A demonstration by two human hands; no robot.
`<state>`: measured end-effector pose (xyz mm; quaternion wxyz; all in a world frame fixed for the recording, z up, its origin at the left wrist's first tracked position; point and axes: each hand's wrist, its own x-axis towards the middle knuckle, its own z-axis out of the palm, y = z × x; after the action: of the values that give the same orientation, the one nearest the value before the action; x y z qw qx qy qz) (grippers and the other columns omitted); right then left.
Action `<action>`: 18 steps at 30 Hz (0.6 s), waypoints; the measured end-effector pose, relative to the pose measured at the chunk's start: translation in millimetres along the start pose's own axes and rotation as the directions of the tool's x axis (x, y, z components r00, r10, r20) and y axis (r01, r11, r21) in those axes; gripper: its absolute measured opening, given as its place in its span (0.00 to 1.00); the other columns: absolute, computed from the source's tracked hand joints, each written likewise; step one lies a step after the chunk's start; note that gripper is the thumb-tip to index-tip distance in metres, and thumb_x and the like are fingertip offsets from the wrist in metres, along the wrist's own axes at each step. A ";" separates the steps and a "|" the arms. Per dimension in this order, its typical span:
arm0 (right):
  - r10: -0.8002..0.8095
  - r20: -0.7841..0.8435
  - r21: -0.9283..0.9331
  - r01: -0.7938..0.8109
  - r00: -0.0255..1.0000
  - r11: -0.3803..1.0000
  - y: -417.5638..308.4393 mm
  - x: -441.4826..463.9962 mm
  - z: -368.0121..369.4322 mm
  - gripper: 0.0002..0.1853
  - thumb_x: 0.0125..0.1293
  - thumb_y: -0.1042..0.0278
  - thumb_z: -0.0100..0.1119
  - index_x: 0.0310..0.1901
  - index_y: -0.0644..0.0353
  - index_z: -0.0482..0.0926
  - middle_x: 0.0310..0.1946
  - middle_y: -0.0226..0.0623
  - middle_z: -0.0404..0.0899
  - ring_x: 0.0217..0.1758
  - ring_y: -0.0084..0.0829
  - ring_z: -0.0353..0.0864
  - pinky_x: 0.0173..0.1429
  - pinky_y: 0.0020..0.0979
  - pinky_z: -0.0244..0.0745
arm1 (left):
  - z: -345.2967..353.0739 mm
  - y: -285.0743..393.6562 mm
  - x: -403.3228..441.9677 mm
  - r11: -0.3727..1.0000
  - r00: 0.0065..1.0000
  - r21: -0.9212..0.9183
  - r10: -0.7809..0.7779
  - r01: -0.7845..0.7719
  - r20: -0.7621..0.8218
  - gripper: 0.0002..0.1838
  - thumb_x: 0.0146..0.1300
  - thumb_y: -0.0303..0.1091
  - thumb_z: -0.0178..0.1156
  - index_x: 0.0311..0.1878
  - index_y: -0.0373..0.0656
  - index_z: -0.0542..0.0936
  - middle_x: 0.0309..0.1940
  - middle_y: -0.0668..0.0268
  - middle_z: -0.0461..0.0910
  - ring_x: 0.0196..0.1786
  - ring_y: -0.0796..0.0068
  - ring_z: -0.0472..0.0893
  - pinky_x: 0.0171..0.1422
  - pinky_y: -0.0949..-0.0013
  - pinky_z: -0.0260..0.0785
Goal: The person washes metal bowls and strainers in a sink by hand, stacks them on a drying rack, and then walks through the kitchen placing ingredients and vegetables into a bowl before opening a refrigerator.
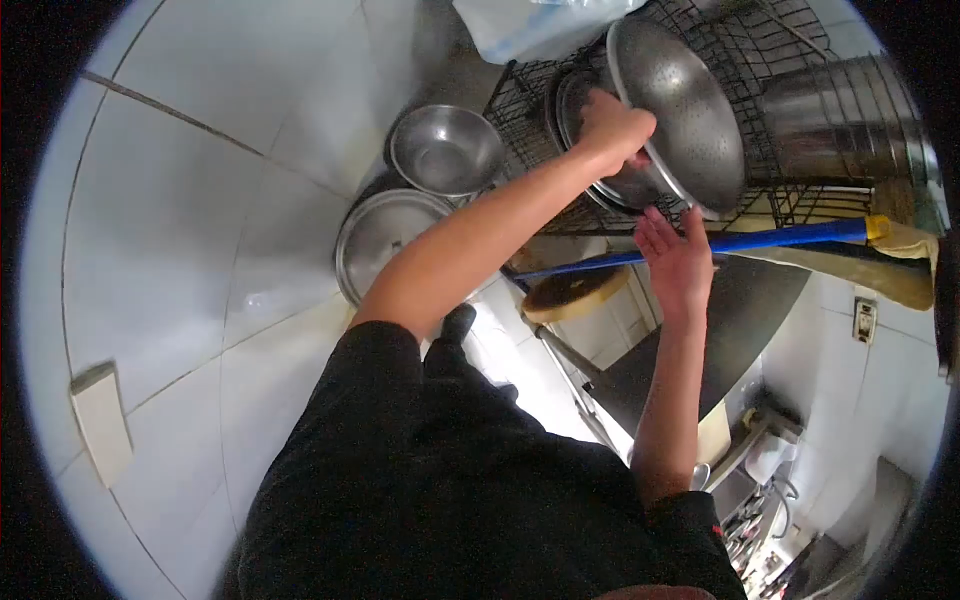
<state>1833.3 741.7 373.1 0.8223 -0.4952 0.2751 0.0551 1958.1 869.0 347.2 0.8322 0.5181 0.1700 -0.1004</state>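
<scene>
A large metal colander [690,110] with small holes stands tilted on its side on a black wire rack. My left hand [612,132] reaches across to its near rim, with the fingers curled there; part of the grip is hidden. Behind that hand, darker round metal bowls [572,105] lean nested in the rack. Below the colander's lower rim is my right hand [676,262], palm up and fingers spread; whether its fingertips touch the rim I cannot tell.
The wire rack [790,205] also carries a stack of metal containers [845,115] and a white plastic bag [545,25]. A metal bowl [447,150] and a round lid [385,235] sit left. A blue pole [785,238] crosses below the rack, near a round brown-topped object [575,295].
</scene>
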 end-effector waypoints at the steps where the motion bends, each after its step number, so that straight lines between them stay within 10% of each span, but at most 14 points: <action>1: 0.014 0.002 -0.013 -0.014 1.000 1.000 4.3 1.2 -0.7 0.29 0.64 0.51 0.47 0.60 0.57 0.52 0.44 0.49 0.70 0.44 0.43 0.73 0.51 0.41 0.68 | 5.5 1.5 7.0 1.000 1.000 -0.008 0.022 -0.021 0.017 0.39 0.41 0.26 0.61 0.54 0.19 0.52 0.44 0.44 0.67 0.36 0.51 0.77 0.26 0.62 0.77; 5: 0.076 0.037 -0.033 -0.075 0.996 0.997 22.6 -5.9 -3.6 0.27 0.65 0.52 0.46 0.59 0.58 0.53 0.44 0.47 0.71 0.43 0.40 0.73 0.49 0.39 0.68 | 2.8 8.0 11.7 0.993 0.950 -0.105 0.076 -0.046 0.302 0.43 0.45 0.39 0.67 0.55 0.20 0.54 0.50 0.40 0.64 0.41 0.51 0.76 0.38 0.59 0.77; 9: 0.135 0.014 -0.080 -0.133 0.991 0.988 50.4 -19.9 -17.0 0.22 0.65 0.56 0.45 0.54 0.60 0.57 0.42 0.45 0.71 0.41 0.38 0.73 0.46 0.38 0.70 | -39.8 -7.8 -2.5 1.000 0.943 0.007 0.018 -0.021 0.331 0.39 0.52 0.57 0.58 0.57 0.34 0.63 0.58 0.57 0.64 0.46 0.55 0.74 0.44 0.61 0.74; 14: 0.249 -0.089 -0.085 -0.257 0.964 0.963 89.8 -42.0 -19.0 0.16 0.65 0.57 0.47 0.47 0.60 0.65 0.36 0.40 0.73 0.40 0.35 0.74 0.45 0.36 0.70 | -134.3 -107.0 6.6 0.965 0.943 -0.091 -0.259 0.245 -0.208 0.36 0.55 0.55 0.56 0.58 0.36 0.63 0.50 0.53 0.69 0.41 0.59 0.74 0.40 0.62 0.72; 18: 0.111 -0.111 -0.114 -0.124 0.988 0.986 123.9 11.6 -27.8 0.10 0.63 0.66 0.50 0.42 0.63 0.70 0.32 0.37 0.74 0.32 0.33 0.75 0.36 0.31 0.71 | -133.4 -141.1 -1.9 0.970 0.946 -0.031 -0.240 0.240 -0.218 0.34 0.55 0.54 0.57 0.56 0.37 0.66 0.53 0.55 0.67 0.40 0.60 0.76 0.40 0.62 0.72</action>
<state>1787.0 778.6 260.1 0.7707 -0.5289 0.3427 0.0940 1884.1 926.1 177.0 0.7908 0.4999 0.3229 -0.1427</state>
